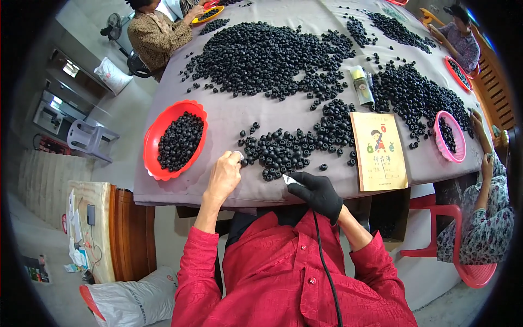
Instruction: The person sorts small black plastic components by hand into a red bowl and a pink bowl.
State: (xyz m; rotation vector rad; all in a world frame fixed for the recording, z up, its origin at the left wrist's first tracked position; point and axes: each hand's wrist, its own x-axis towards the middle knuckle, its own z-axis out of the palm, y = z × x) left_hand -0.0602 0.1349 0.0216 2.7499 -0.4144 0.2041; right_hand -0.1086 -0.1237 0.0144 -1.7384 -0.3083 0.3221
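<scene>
My bare left hand point(223, 175) is closed in a pinch at the near edge of the table, with a small black round piece point(243, 162) at its fingertips. Something small and white point(239, 155) shows on a finger there. My right hand point(321, 196), in a black glove, is wrapped around a corded tool with a pale, pointed tip point(289, 180). A black cord point(322, 256) runs down from that hand over my red shirt. Just beyond both hands lies a loose heap of black, bead-like pieces point(278, 150), several with a hole showing. To the left, a red scalloped basket point(154, 170) holds more pieces.
Larger heaps of black pieces point(256, 57) cover the grey tablecloth point(234, 111) farther off. A yellow booklet point(376, 177) lies to the right, below a green-and-silver packet point(362, 87). A pink basket point(459, 144) and co-workers line the right side; another person point(155, 35) sits far left.
</scene>
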